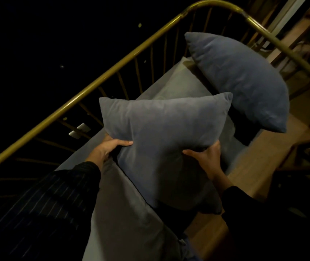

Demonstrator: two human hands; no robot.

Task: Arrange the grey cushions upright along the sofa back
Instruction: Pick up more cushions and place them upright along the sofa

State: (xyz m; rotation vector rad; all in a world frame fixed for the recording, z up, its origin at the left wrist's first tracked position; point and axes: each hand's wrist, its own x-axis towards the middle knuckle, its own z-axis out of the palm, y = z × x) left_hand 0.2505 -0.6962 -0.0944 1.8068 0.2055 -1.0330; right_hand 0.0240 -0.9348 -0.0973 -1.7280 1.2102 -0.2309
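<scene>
Dim room, night-dark beyond the brass rail [97, 80] that runs along the sofa back; wooden floor [301, 113] on the far side of the sofa. All places below taken from that rail.

Left to right: my left hand [110, 146], in a dark striped sleeve [56, 200], sits just below the rail, thumb on the front face of the near cushion [161, 140], fingers tucked behind its left edge. Closed on the cushion. Near cushion itself is lifted clear of the pale seat pads [124, 219], held roughly face-on to me, top edge tilted, not yet against the rail. My right hand [207, 155] grips its lower right edge, fingers spread across the front, thumb hidden. Both hands holding the one cushion, then.

Further right, at the rail's curved end, a second cushion [244, 80] stands leaning at the corner, slanted, not square to the back. Whether it touches the bars I cannot tell.

Progress, as I judge it: one cushion roughly placed but leaning, one in hand. Left to do: set the held one upright against the rail, straighten the corner one. Any more cushions out of view, unknown.
</scene>
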